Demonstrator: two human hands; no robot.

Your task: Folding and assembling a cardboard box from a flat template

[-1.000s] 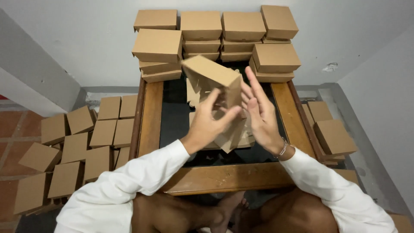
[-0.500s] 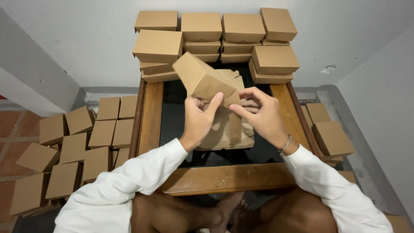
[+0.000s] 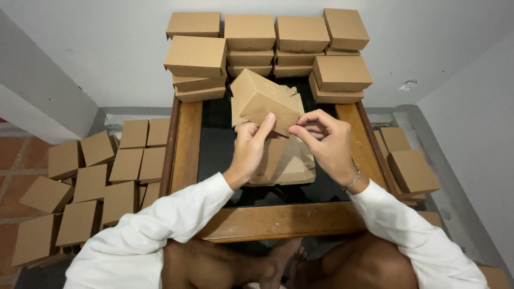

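Note:
A brown cardboard box (image 3: 263, 100), half folded with loose flaps, is held up over the dark-topped wooden table (image 3: 187, 144). My left hand (image 3: 250, 150) grips its lower left edge, the index finger stretched up along the front panel. My right hand (image 3: 325, 143) pinches the lower right corner and flap with its fingertips. Under my hands lies a pile of flat, unfolded cardboard blanks (image 3: 286, 163) on the table's black centre.
Finished closed boxes are stacked several high along the table's far edge against the white wall (image 3: 276, 37). More closed boxes cover the floor on the left (image 3: 91, 176) and a few lie on the right (image 3: 409, 168). My bare knees show below the table's front edge.
The box has been lowered and turned from a raised, tilted pose to a spot nearer the table. My right hand went from an open palm to a fingertip pinch on its corner.

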